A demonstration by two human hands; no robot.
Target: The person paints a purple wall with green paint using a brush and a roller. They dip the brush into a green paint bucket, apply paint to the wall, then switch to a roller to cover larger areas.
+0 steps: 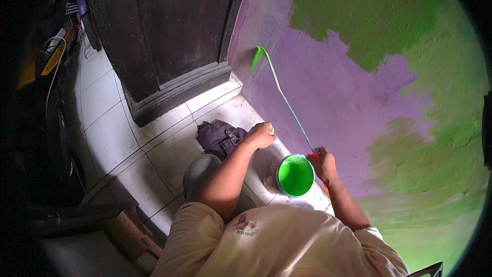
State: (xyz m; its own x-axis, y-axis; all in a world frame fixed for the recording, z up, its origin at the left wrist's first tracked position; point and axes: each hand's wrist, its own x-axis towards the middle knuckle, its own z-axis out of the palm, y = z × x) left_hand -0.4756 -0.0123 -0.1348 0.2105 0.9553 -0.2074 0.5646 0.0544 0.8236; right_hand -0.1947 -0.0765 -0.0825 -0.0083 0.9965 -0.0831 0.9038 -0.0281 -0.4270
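My right hand (325,163) is closed around the red handle of a paint roller, whose long thin frame leans up along the wall. The roller's green head (256,58) is beside the purple wall (323,96), near the door frame. Between my hands stands a bucket of bright green paint (296,176). My left hand (262,135) is closed on a small yellow and white thing, mostly hidden by the fingers. A crumpled dark cloth (218,137) lies on the tiles just past my left forearm.
A dark wooden door (184,23) stands ahead, at a raised edge of the white tiled floor (109,123). Patches of green paint (369,15) cover parts of the wall at the right. Cables and dark objects lie along the far left; a brownish block (128,234) is at the lower left.
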